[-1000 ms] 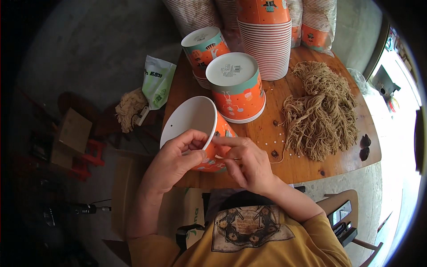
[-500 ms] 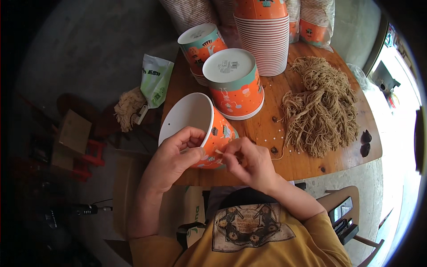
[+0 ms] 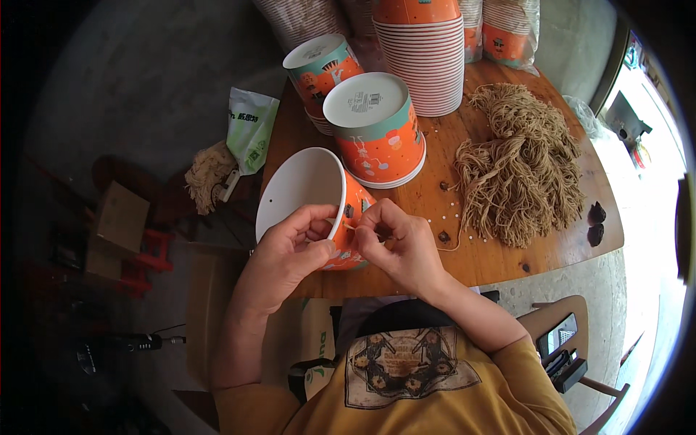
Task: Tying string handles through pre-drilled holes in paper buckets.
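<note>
A tilted paper bucket (image 3: 297,185) with a white inside and an orange printed outside rests near the table's front edge, its mouth toward the left. My left hand (image 3: 290,250) is closed on its rim, fingers inside and thumb against the outer wall. One small dark hole shows in the inner wall. Pinched in my right hand (image 3: 399,246) is a thin tan cord (image 3: 349,227), whose pale tip is at the bucket's outer wall; whether it enters a hole I cannot tell. From that hand the cord trails right toward a heap of tan cords (image 3: 522,167).
Upside-down buckets (image 3: 373,138) stand just beyond, with a tall nested stack (image 3: 424,65) behind them. Small white dots (image 3: 444,217) lie scattered on the wooden table (image 3: 478,268). Dark sunglasses (image 3: 596,225) sit at its right edge. A green-white bag (image 3: 250,130) is at the left.
My right hand has moved left, bringing the cord's tip to the bucket wall. My left hand keeps its hold on the rim. The whole view has shifted slightly.
</note>
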{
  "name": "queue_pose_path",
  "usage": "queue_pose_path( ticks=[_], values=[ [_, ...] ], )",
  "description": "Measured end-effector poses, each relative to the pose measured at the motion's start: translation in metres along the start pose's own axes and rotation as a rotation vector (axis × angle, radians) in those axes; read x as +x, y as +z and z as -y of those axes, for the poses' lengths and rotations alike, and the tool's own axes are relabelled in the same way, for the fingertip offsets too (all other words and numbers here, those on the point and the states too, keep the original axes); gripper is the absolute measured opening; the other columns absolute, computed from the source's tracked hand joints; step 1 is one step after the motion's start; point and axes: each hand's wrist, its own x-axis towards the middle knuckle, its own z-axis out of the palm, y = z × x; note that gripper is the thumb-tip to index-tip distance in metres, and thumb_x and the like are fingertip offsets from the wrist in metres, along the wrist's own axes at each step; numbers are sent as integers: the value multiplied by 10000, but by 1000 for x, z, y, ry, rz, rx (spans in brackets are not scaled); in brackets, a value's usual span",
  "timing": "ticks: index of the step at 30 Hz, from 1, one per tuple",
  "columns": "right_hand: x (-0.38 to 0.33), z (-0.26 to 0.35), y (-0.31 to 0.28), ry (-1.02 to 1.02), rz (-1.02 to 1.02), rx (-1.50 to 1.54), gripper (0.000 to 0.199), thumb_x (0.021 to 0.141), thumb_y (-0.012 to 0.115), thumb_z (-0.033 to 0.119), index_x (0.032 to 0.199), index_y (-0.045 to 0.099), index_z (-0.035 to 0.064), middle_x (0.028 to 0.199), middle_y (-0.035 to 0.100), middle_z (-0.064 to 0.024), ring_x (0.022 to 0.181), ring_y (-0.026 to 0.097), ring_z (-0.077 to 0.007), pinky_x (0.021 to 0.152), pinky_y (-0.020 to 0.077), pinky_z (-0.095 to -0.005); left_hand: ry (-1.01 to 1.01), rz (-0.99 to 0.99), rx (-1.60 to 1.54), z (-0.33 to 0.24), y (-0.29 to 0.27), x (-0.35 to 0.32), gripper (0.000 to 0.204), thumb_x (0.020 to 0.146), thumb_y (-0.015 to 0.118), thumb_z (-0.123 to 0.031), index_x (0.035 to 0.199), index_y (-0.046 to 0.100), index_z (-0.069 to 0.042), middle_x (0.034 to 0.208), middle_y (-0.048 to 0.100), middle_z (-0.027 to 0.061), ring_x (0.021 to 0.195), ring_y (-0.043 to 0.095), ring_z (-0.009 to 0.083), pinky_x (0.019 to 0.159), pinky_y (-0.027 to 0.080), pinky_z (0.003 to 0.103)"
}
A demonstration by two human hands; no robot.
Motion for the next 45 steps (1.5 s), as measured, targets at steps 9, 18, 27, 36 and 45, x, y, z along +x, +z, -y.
queue_pose_path(
  ticks=[9, 18, 27, 36, 45],
  values=[
    [2, 7, -5, 87, 14, -79, 154, 821, 637, 126, 829, 524, 22, 673, 620, -101, 586, 641, -233, 567, 509, -327, -10, -14, 54, 0, 5, 1, 385, 876, 524, -14, 1259, 498, 9, 1027, 570, 41, 905, 545, 75, 840, 472, 246],
    [3, 0, -7, 100, 8, -93, 155, 810, 649, 138, 817, 542, 25, 645, 611, -108, 565, 636, -224, 550, 498, -331, -23, 28, 35, 5, 8, 6, 352, 908, 517, -42, 1258, 502, -3, 1005, 567, 29, 881, 536, 64, 816, 469, 230],
    [0, -11, -15, 137, -10, 22, 150, 841, 634, 134, 821, 555, 7, 632, 606, -77, 535, 576, -124, 532, 472, -287, 21, 34, 107, 24, 13, 31, 101, 969, 478, -87, 979, 528, 0, 901, 578, 22, 825, 538, 62, 755, 473, 235],
    [-2, -18, -20, 226, 37, 152, 146, 898, 599, 135, 867, 548, 2, 664, 620, -38, 608, 567, -54, 568, 476, -239, 121, 46, 133, 35, 16, 39, 82, 946, 506, -76, 1006, 502, -20, 869, 582, 30, 793, 574, 84, 703, 485, 256],
    [-1, -15, -25, 307, 64, 208, 146, 942, 560, 146, 914, 535, 5, 737, 616, -15, 683, 585, -54, 611, 484, -221, 351, 5, 544, 27, 16, 43, 76, 935, 495, -85, 956, 442, -35, 771, 604, 137, 715, 629, 300, 625, 484, 385]
  ],
)
